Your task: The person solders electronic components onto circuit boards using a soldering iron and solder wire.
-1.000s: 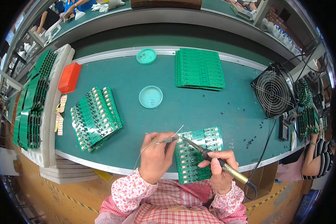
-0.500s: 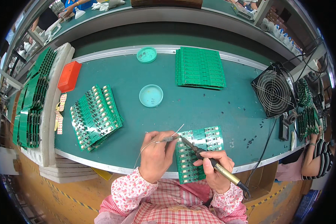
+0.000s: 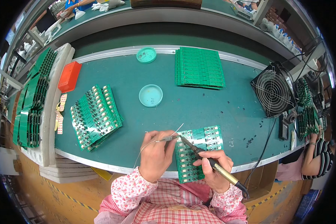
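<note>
A green circuit board panel [image 3: 191,160] with rows of small white and dark parts lies at the table's front edge. My right hand [image 3: 217,168] grips a soldering iron [image 3: 224,173] with a gold-coloured handle; its tip meets the board's upper left corner. Just left of that tip, my left hand [image 3: 156,155] pinches a thin solder wire [image 3: 142,150] together with a slim grey piece whose kind I cannot make out. The wire loops down past the wrist, and a thin pale end sticks up beyond the fingers.
Populated boards [image 3: 95,117] are piled at left, beside a red box [image 3: 69,76] and a foam rack edge [image 3: 50,112]. Bare green panels [image 3: 201,68] are stacked at the back. Two round dishes [image 3: 151,96] stand mid-table. A black fan [image 3: 273,89] and the iron's cord [image 3: 267,149] are at right.
Almost nothing differs. The board, the iron and my right hand have shifted very slightly, while both grips stay the same.
</note>
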{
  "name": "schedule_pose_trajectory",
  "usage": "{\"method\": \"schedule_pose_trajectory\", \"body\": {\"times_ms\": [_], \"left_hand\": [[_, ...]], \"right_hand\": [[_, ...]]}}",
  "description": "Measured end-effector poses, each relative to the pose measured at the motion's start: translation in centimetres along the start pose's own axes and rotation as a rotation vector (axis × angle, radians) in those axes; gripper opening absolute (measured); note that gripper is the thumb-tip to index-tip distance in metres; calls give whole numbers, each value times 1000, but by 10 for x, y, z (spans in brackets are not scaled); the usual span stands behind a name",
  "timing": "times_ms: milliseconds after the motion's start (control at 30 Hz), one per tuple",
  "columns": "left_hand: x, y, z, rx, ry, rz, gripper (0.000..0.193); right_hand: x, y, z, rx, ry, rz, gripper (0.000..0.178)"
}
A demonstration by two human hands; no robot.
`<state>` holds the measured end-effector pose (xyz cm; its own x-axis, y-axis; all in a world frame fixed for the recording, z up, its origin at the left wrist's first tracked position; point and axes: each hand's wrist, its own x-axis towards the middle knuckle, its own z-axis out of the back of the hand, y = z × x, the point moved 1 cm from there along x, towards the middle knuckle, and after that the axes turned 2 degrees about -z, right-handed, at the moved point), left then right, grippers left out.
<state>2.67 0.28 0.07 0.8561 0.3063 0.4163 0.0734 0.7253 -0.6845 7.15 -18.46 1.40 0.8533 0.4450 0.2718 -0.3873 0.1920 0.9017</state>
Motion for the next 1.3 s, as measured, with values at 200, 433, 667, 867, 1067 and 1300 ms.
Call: {"method": "schedule_pose_trajectory", "body": {"times_ms": [200,433,667,867,1067,1300], "left_hand": [[-1,-1,-1,37,-14,-46,11],[-2,0,-1,46,-11,-61,15],[-1,0,-1,62,-21,-67,13],[-2,-2,-1,63,-13,-41,12],[-2,-2,-1,68,0,-16,11],[-2,-2,-1,69,-4,-10,10]], "right_hand": [[-1,-3,-3,-8,-28,37,11],[-9,-5,1,-21,-119,49,11],[-11,3,4,-80,-161,57,12],[-14,2,4,29,-139,-62,11],[-2,3,1,95,-55,-96,11],[2,5,0,101,-36,-132,10]]}}
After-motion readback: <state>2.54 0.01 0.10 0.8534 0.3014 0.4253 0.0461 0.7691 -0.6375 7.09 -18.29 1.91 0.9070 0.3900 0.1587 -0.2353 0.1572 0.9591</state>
